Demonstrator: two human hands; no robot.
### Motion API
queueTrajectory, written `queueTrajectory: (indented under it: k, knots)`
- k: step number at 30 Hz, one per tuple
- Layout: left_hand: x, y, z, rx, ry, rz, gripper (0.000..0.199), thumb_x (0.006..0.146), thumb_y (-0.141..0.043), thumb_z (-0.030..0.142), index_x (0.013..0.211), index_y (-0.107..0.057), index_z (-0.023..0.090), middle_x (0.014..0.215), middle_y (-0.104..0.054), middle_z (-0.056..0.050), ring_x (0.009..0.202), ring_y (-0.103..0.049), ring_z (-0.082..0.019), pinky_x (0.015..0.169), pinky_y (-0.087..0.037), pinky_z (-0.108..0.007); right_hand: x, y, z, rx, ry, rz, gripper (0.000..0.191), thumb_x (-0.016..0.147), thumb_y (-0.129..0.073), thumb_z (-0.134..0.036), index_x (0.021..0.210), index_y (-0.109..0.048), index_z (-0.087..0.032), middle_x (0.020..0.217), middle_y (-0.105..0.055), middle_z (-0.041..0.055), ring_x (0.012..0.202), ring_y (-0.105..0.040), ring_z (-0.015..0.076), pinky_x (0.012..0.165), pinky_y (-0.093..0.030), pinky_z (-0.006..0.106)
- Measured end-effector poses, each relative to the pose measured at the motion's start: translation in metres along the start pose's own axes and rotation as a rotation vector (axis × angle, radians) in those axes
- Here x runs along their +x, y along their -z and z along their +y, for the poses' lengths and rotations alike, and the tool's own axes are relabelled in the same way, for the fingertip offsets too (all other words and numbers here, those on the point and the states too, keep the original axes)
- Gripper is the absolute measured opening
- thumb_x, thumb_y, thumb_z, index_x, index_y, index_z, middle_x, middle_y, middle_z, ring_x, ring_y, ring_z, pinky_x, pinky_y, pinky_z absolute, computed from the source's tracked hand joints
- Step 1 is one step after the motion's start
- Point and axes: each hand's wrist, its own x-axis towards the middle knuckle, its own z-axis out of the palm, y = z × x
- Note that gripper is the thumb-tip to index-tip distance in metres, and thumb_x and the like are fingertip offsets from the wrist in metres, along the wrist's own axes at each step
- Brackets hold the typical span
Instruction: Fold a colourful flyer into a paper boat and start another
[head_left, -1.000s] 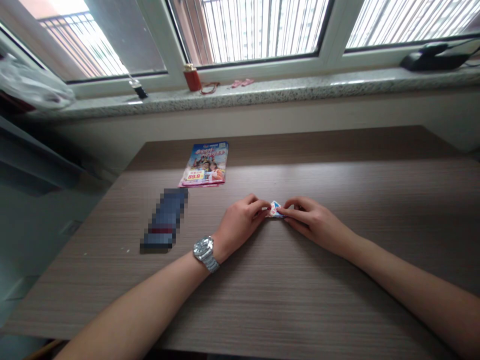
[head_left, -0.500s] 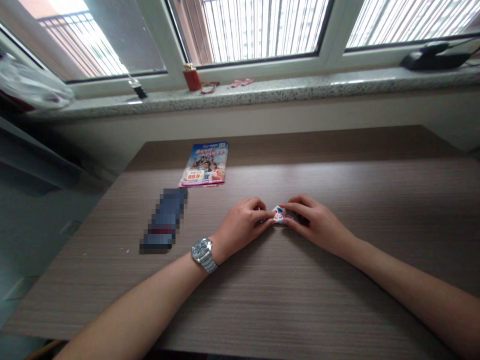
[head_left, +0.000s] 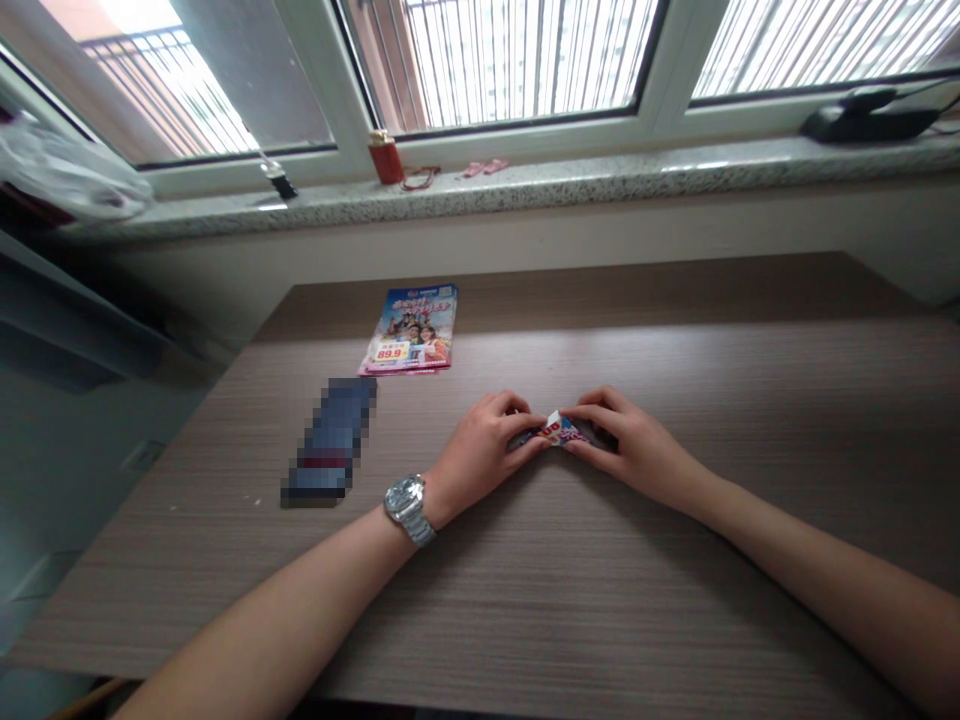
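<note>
Between my two hands lies a small folded piece of printed paper (head_left: 556,429), coloured white, red and blue, on the brown wooden table (head_left: 480,600). The thumb and fingers of my left hand (head_left: 491,440) grip its left side. Its right side is pinched by my right hand (head_left: 630,440). The fingertips hide both ends of the paper. A silver watch (head_left: 407,505) sits on my left wrist.
A stack of printed leaflets (head_left: 411,330) lies toward the table's back left. Nearer me is a dark, pixelated flat object (head_left: 328,440). On the stone windowsill (head_left: 600,182) stand a red lighter-like item (head_left: 386,160), pink pieces (head_left: 486,168) and a black device (head_left: 870,118).
The paper between my fingers has changed shape a little: a white flap now stands up at its top and more red print shows. My hands have barely moved.
</note>
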Motion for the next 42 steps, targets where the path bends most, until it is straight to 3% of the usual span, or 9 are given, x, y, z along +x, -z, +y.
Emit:
queueTrajectory:
  k: [8, 15, 23, 34, 42]
  knots:
    - [0.0, 0.001, 0.0, -0.073, 0.019, -0.006, 0.026, 0.096, -0.064, 0.038, 0.116, -0.072, 0.023, 0.109, -0.064, -0.008, 0.1, -0.061, -0.02, 0.091, -0.051, -0.035, 0.001, 0.002, -0.005, 0.033, -0.081, -0.039, 0.039, 0.092, -0.066, -0.036, 0.128, -0.064, -0.021, 0.118, -0.059, 0.0116, 0.095, -0.063, 0.0225, 0.08, -0.054, 0.035]
    - [0.001, 0.007, 0.004, -0.176, 0.03, -0.022, 0.021, 0.095, -0.067, 0.034, 0.111, -0.069, 0.021, 0.105, -0.071, -0.006, 0.098, -0.064, -0.02, 0.09, -0.049, -0.034, 0.001, 0.006, -0.009, 0.213, -0.159, -0.062, 0.034, 0.089, -0.068, -0.035, 0.12, -0.061, -0.022, 0.099, -0.069, 0.0051, 0.083, -0.061, 0.02, 0.073, -0.049, 0.032]
    - [0.0, 0.009, 0.008, -0.425, 0.071, 0.01, 0.019, 0.096, -0.066, 0.029, 0.111, -0.07, 0.019, 0.105, -0.072, -0.005, 0.093, -0.067, -0.015, 0.083, -0.052, -0.026, -0.004, 0.005, -0.01, 0.467, -0.256, -0.061, 0.037, 0.088, -0.071, -0.041, 0.118, -0.057, -0.024, 0.095, -0.07, 0.0009, 0.075, -0.057, 0.0158, 0.067, -0.046, 0.029]
    - [-0.001, 0.01, 0.013, -0.498, 0.095, 0.015, 0.016, 0.096, -0.066, 0.029, 0.105, -0.073, 0.018, 0.098, -0.072, -0.005, 0.088, -0.067, -0.014, 0.079, -0.052, -0.024, -0.005, 0.005, -0.015, 0.529, -0.33, -0.071, 0.029, 0.092, -0.064, -0.05, 0.094, -0.068, -0.021, 0.078, -0.066, 0.0012, 0.07, -0.056, 0.0159, 0.063, -0.043, 0.029]
    - [-0.001, 0.009, 0.011, -0.646, 0.165, 0.067, 0.022, 0.094, -0.068, 0.032, 0.108, -0.07, 0.015, 0.11, -0.064, -0.008, 0.095, -0.067, -0.015, 0.083, -0.058, -0.026, -0.003, 0.005, -0.01, 0.566, -0.386, 0.02, 0.029, 0.089, -0.068, -0.049, 0.092, -0.068, -0.02, 0.073, -0.064, 0.0002, 0.066, -0.056, 0.0155, 0.06, -0.043, 0.028]
